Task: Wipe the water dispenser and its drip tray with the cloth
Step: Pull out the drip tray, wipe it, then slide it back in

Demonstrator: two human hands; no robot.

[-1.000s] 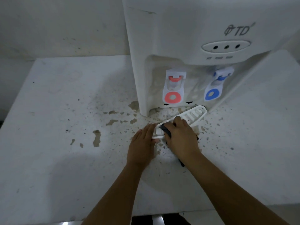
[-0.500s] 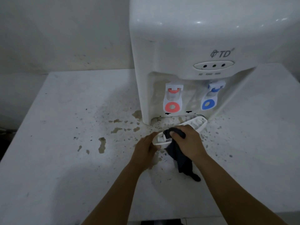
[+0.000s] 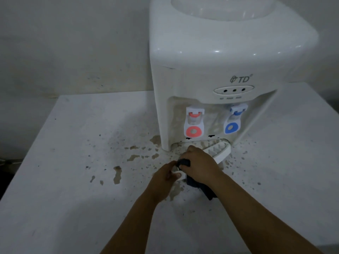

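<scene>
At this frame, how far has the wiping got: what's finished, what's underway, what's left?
Done: the drip tray is pulled out of the water dispenser. Underway: the left hand steadies its near end while the right hand rubs it with the dark cloth. Left: the tap recess looks grimy; brown stains dot the table.

hands [image 3: 183,169] hide much of the drip tray [image 3: 220,150] and cloth [image 3: 207,191].

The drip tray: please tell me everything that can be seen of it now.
The drip tray is white, long and narrow, apparently plastic, with a slotted grille on top. It lies askew on the stained table, pulled out from under the water dispenser. The left hand grips its near end. The right hand presses a dark cloth on its middle.
</scene>
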